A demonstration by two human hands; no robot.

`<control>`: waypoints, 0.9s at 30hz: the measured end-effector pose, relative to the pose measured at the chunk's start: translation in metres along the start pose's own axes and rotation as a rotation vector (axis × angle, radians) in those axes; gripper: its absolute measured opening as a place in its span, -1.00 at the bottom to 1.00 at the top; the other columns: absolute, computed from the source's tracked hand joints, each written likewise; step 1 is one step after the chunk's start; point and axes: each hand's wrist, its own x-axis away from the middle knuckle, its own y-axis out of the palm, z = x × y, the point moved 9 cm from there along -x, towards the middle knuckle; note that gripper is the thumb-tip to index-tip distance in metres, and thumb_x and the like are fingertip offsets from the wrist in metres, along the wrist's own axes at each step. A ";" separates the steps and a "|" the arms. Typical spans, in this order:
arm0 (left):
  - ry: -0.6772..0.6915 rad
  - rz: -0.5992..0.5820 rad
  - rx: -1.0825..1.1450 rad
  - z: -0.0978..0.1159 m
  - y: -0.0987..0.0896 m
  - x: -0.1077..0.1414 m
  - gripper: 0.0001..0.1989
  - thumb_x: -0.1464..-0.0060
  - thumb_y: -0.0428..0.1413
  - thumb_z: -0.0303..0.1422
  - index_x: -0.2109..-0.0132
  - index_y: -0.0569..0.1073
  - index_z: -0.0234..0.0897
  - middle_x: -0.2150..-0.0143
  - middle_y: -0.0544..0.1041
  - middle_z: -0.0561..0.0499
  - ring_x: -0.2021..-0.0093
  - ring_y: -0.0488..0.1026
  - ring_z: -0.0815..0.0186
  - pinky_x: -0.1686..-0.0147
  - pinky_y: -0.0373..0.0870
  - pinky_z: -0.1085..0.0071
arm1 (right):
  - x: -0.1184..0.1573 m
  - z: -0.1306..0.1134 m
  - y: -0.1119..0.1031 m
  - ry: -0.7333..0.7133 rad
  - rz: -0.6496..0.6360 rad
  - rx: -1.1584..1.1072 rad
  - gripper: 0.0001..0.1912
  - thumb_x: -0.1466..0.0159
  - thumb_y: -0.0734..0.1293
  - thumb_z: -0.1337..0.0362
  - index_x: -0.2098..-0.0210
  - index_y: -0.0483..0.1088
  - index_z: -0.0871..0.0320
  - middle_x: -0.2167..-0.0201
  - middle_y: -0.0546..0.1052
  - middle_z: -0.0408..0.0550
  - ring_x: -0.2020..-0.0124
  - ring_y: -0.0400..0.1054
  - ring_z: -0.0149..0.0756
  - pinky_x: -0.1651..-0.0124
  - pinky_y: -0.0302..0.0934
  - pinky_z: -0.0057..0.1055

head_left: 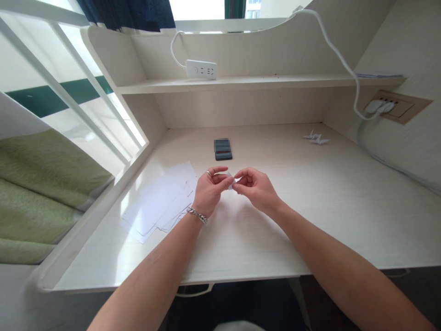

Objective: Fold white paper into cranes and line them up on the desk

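Observation:
Between my two hands is a small piece of folded white paper [231, 183], mostly covered by the fingers. My left hand [212, 187], with a ring and a chain bracelet at the wrist, pinches it from the left. From the right, the thumb and index finger of my right hand [255, 186] close on its other side. Just beyond the hands lies a dark phone [223, 149], its screen blurred out. Several loose white paper sheets [161, 197] overlap on the desk left of my left hand.
Small folded paper cranes [317, 139] sit at the desk's back right. A white power strip [201, 69] rests on the shelf [255, 83]. A white cable [339, 57] hangs down to the wall socket [399, 106] on the right. White rails [69, 94] border the left side.

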 end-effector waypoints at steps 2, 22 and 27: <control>-0.064 -0.026 0.003 -0.006 0.003 0.001 -0.55 0.21 0.40 -0.33 0.14 0.49 -0.34 0.38 0.58 0.01 0.38 0.50 0.38 0.27 0.41 0.39 | -0.001 -0.001 -0.002 -0.021 0.022 -0.009 -0.74 -0.07 0.47 0.24 0.28 0.39 0.16 0.53 0.50 -0.15 0.48 0.38 -0.35 0.39 0.26 -0.39; -0.181 -0.150 0.008 -0.020 0.010 0.002 -0.66 0.14 0.37 -0.29 0.19 0.58 -0.35 0.32 0.57 -0.05 0.31 0.46 0.38 0.27 0.36 0.42 | -0.003 -0.004 -0.014 -0.073 0.110 0.031 -0.85 -0.08 0.44 0.28 0.33 0.49 0.17 0.41 0.55 -0.08 0.36 0.43 -0.30 0.35 0.32 -0.38; -0.179 -0.132 -0.040 -0.021 0.005 0.001 -0.59 0.13 0.37 -0.27 0.11 0.55 -0.32 0.33 0.59 -0.06 0.30 0.49 0.35 0.25 0.38 0.40 | -0.003 -0.006 -0.015 -0.081 0.110 0.062 -0.84 -0.07 0.45 0.28 0.32 0.51 0.16 0.41 0.55 -0.07 0.34 0.44 -0.28 0.30 0.33 -0.34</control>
